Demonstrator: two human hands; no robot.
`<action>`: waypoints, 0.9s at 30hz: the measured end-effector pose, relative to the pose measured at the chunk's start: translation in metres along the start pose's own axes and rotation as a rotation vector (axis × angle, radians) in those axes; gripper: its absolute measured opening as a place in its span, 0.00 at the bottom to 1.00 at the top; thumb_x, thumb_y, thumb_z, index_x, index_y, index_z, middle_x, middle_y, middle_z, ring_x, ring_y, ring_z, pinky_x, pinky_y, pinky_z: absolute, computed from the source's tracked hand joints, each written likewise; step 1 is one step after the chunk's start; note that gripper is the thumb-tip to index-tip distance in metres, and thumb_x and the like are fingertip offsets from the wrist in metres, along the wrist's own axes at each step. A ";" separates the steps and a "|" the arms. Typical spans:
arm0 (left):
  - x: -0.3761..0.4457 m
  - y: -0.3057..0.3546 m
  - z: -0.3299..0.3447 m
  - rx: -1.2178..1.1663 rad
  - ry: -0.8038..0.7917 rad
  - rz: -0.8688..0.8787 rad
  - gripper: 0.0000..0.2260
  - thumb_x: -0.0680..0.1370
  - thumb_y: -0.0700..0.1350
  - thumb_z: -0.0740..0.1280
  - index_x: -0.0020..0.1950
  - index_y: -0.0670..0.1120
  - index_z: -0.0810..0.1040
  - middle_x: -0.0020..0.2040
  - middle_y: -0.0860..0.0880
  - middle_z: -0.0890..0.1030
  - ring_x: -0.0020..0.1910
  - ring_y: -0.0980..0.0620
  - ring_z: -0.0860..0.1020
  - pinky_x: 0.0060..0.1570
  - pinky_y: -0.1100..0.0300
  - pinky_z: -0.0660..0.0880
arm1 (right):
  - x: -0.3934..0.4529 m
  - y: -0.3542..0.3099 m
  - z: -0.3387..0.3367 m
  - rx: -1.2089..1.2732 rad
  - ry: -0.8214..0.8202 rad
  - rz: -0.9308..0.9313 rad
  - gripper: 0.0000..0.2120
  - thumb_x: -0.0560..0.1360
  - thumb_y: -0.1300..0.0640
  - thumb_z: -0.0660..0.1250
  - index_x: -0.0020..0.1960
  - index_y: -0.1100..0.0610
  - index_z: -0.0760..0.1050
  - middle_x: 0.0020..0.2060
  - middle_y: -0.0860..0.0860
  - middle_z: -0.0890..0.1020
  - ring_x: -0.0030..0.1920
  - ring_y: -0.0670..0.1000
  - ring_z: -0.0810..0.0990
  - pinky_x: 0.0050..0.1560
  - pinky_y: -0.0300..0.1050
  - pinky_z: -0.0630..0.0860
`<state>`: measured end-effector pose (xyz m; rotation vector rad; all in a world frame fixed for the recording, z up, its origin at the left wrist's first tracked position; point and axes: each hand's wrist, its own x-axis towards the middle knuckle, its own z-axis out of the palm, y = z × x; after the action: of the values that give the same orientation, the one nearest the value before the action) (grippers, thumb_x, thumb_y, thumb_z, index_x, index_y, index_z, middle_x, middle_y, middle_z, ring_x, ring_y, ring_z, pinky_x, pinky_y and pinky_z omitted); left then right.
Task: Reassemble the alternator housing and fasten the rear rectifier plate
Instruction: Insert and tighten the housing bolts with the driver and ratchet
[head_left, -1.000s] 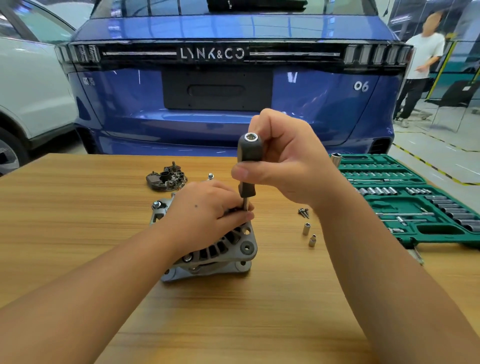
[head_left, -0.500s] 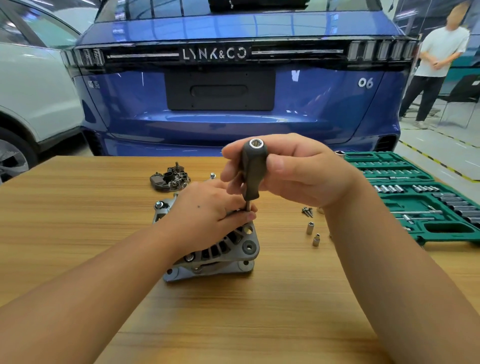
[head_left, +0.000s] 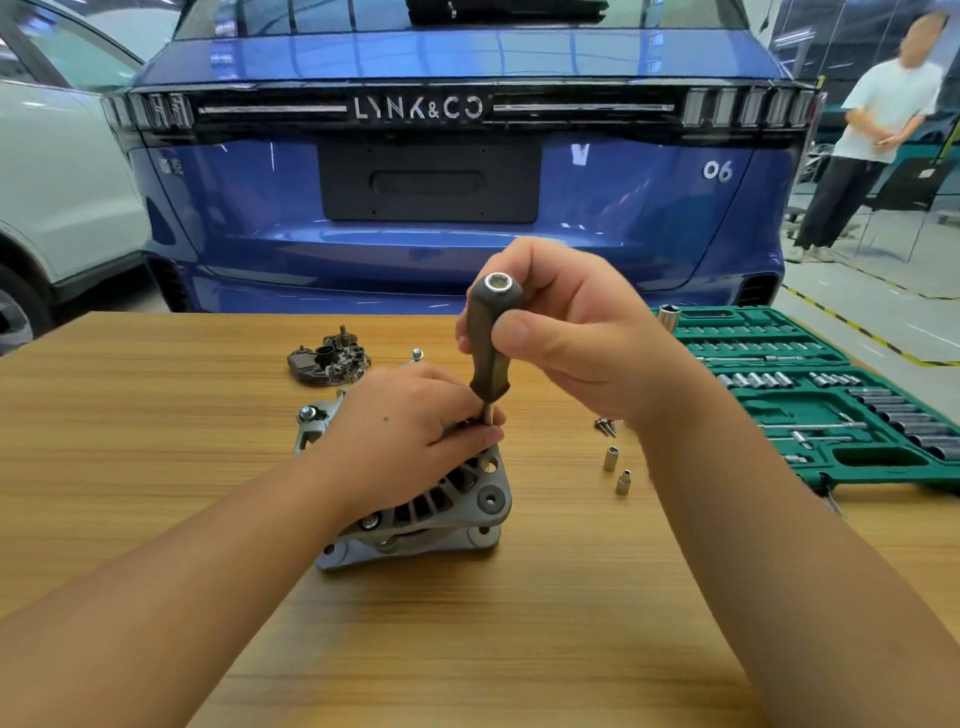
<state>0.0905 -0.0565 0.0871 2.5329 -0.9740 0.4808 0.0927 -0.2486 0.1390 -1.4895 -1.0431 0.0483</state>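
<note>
R hand (head_left: 582, 332) grips driver (head_left: 491, 345), L hand (head_left: 410, 431) on housing (head_left: 457, 506)

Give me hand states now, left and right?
Left hand: resting on the alternator, fingers pinching the driver shaft.
Right hand: closed around the driver handle.

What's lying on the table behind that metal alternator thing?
Behind the alternator housing lie a dark rectifier plate and a small bolt. The left hand covers the housing's top, so where the driver tip meets it is hidden.
</note>
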 end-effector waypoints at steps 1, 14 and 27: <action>-0.001 0.000 0.001 -0.003 0.008 0.000 0.12 0.79 0.57 0.64 0.51 0.54 0.85 0.50 0.59 0.84 0.54 0.56 0.79 0.52 0.46 0.77 | -0.002 -0.005 0.000 -0.105 0.022 -0.015 0.08 0.74 0.61 0.70 0.52 0.57 0.74 0.44 0.52 0.80 0.46 0.52 0.79 0.49 0.48 0.78; 0.002 -0.002 0.003 0.057 -0.036 0.007 0.15 0.79 0.60 0.61 0.53 0.56 0.85 0.42 0.68 0.72 0.55 0.56 0.75 0.53 0.51 0.72 | -0.023 -0.027 0.035 -0.740 0.436 -0.021 0.10 0.75 0.50 0.74 0.47 0.50 0.73 0.37 0.47 0.77 0.37 0.50 0.75 0.36 0.42 0.74; 0.005 -0.007 0.008 0.154 -0.103 -0.027 0.12 0.81 0.60 0.60 0.52 0.60 0.81 0.51 0.60 0.82 0.59 0.54 0.75 0.52 0.53 0.70 | -0.019 -0.043 0.057 -1.171 0.603 0.189 0.18 0.75 0.43 0.71 0.37 0.48 0.65 0.30 0.44 0.70 0.32 0.46 0.69 0.32 0.45 0.65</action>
<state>0.1001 -0.0585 0.0811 2.7292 -0.9711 0.4365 0.0242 -0.2235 0.1495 -2.4078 -0.3770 -0.9670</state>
